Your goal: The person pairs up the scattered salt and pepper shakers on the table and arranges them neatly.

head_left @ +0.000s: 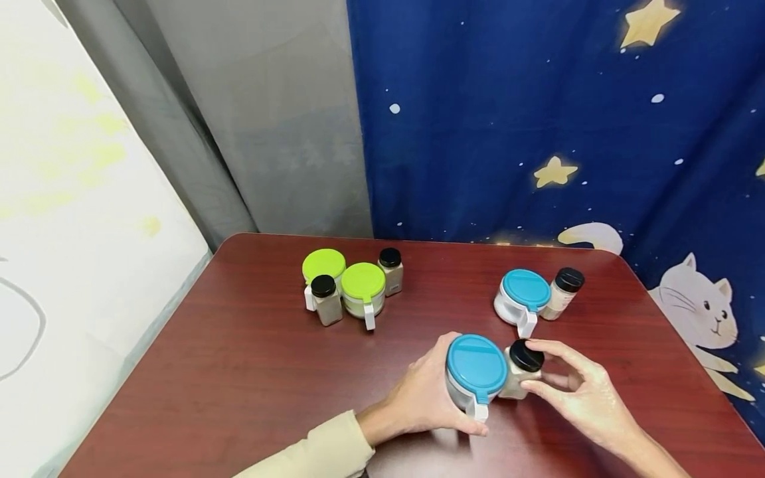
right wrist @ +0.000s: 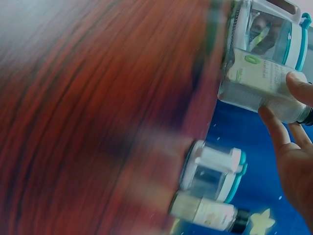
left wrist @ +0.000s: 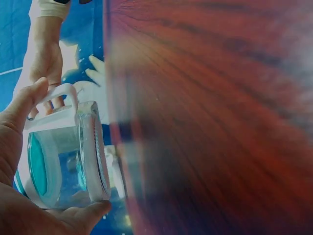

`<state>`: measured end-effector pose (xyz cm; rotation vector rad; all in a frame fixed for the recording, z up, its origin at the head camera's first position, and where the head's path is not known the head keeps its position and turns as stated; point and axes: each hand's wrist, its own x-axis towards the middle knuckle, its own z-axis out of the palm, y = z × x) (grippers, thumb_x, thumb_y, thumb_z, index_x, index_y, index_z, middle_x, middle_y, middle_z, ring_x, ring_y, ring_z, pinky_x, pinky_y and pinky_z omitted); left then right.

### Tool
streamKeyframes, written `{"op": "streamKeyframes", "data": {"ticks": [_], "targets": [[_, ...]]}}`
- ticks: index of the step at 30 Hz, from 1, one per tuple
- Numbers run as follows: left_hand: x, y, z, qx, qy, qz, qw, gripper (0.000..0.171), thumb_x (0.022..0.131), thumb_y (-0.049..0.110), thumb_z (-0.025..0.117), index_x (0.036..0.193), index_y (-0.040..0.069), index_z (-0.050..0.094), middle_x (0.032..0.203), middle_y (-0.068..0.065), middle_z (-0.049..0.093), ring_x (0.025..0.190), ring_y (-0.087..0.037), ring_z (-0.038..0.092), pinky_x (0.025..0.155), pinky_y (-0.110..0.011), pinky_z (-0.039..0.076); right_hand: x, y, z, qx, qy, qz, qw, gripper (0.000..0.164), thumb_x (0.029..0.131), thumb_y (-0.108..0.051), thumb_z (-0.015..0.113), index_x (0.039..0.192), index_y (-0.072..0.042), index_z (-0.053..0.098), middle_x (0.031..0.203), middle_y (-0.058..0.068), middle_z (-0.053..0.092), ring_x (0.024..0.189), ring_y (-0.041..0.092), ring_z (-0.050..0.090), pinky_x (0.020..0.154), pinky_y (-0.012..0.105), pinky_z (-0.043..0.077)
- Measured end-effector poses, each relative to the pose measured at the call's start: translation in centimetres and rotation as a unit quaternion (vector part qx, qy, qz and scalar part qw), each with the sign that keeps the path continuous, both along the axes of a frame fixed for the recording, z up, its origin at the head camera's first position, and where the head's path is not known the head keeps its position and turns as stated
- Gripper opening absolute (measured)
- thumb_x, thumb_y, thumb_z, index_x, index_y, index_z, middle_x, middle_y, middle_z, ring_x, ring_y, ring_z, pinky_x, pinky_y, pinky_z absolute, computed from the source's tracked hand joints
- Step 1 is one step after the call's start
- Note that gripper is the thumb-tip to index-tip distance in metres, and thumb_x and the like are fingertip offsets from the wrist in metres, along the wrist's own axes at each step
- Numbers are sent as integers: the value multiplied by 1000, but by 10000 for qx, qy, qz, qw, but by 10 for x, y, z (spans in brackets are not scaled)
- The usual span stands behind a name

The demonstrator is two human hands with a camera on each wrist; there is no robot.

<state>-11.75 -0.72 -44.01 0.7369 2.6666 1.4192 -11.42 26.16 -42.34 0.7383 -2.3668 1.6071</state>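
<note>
My left hand (head_left: pixel 425 393) grips a clear seasoning jar (head_left: pixel 476 366) with a blue lid and white handle. In the left wrist view the jar (left wrist: pixel 68 156) lies between the thumb and fingers, its handle near the thumb. My right hand (head_left: pixel 588 392) pinches a black-capped spice bottle (head_left: pixel 515 384) near its top. This bottle stands close beside the jar. The right wrist view shows a pale label with green print on the bottle (right wrist: pixel 254 81), which overlaps the jar (right wrist: pixel 266 32) there.
Farther back on the right of the red-brown table (head_left: pixel 239 398) stand another blue-lidded jar (head_left: pixel 526 289) and a black-capped bottle (head_left: pixel 562 295). At the back left, two green-lidded jars (head_left: pixel 363 282) stand with two black-capped bottles (head_left: pixel 327 305). Curtains (head_left: pixel 478 133) hang behind the table.
</note>
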Motion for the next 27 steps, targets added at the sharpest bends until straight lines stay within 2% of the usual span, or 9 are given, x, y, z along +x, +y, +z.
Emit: {"op": "streamKeyframes", "data": {"ticks": [3,10,14,18,21,25,27], "targets": [[-3,15,-3,-1,40,-102,9999,114,56,48,99,147,25,35,128,15,56,114,-5,57,92,-35,50,3,12,-2,44,-158,-204,9997,65,74,22,78,134,3,59,124,4,63,93,13,71,73,31,58],[-10,43,-7,73,248,-254,9993,113,56,47,100,146,25,35,129,14,53,115,-2,56,91,-28,49,5,36,1,263,-320,-469,9980,67,76,23,77,136,4,56,127,-3,62,98,10,70,73,29,58],[-16,62,-7,-239,404,-158,9988,112,52,51,100,143,24,39,124,15,54,115,-6,52,90,-23,46,6,50,3,541,-423,-745,9949,67,77,20,78,138,2,55,127,-9,61,96,9,70,73,27,57],[-23,83,-8,-847,680,122,9940,113,48,61,97,139,24,42,118,16,56,108,-8,49,85,-21,42,4,66,-1,680,-468,-943,9921,67,78,19,77,139,2,54,130,-11,59,101,5,68,74,25,57],[-26,99,-9,-1047,612,227,9924,116,48,63,97,141,23,41,118,14,57,107,-8,48,83,-19,41,0,77,-6,649,-403,-1043,9916,67,77,21,76,138,4,54,131,-10,58,108,0,64,76,23,56],[-29,113,-10,-1191,236,193,9924,123,51,60,97,148,20,33,125,9,56,115,-9,46,86,-17,44,-6,86,-12,435,-320,-873,9947,67,77,26,73,137,7,52,133,-4,58,114,0,60,78,22,55],[-31,117,-8,-1392,197,227,9898,126,52,60,97,151,19,31,127,6,54,117,-10,46,89,-18,45,-9,88,-14,432,-235,-795,9956,68,76,28,71,137,7,51,135,-2,57,117,1,59,79,22,55]]}}
